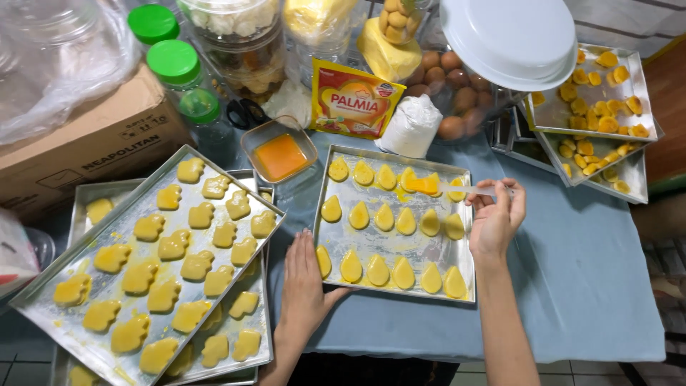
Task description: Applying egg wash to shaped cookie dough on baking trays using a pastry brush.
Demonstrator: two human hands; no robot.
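A metal baking tray [395, 245] in front of me holds several teardrop-shaped yellow cookies [405, 221] in rows. My right hand [496, 219] grips a small pastry brush [444, 187], whose yellow-wet bristles rest on a cookie in the tray's back row. My left hand [304, 283] lies flat with fingers together against the tray's near left corner, steadying it. A small square bowl of orange egg wash [280, 155] stands just behind the tray's left corner.
To the left, stacked trays [43, 289] carry several paw-shaped yellow cookies [165, 245]. Trays of baked cookies [597, 91] sit at back right. A cardboard box [86, 146], green-lidded jars [174, 63], a margarine packet, eggs [451, 78] and a white lid [516, 39] crowd the back.
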